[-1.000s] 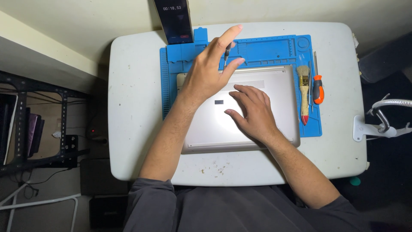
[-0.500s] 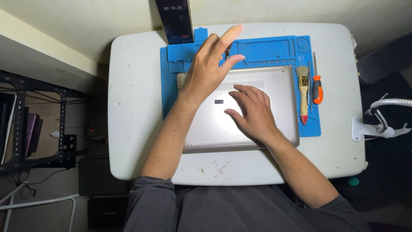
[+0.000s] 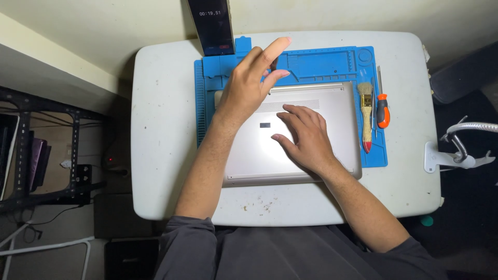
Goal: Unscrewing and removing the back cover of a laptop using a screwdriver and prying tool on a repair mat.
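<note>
Head view — both hands open: left hand (image 3: 248, 85) raised, fingers spread; right hand (image 3: 304, 137) flat on laptop (image 3: 249, 155).

Laptop (image 3: 311, 155) on mat (image 3: 321, 65); brush (image 3: 366, 114) right

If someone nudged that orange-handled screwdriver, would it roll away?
Probably a little: the screwdriver looks round-handled, so it could roll sideways. The blue mat seems rubbery and would likely slow it, and the brush beside it blocks one side.
</note>
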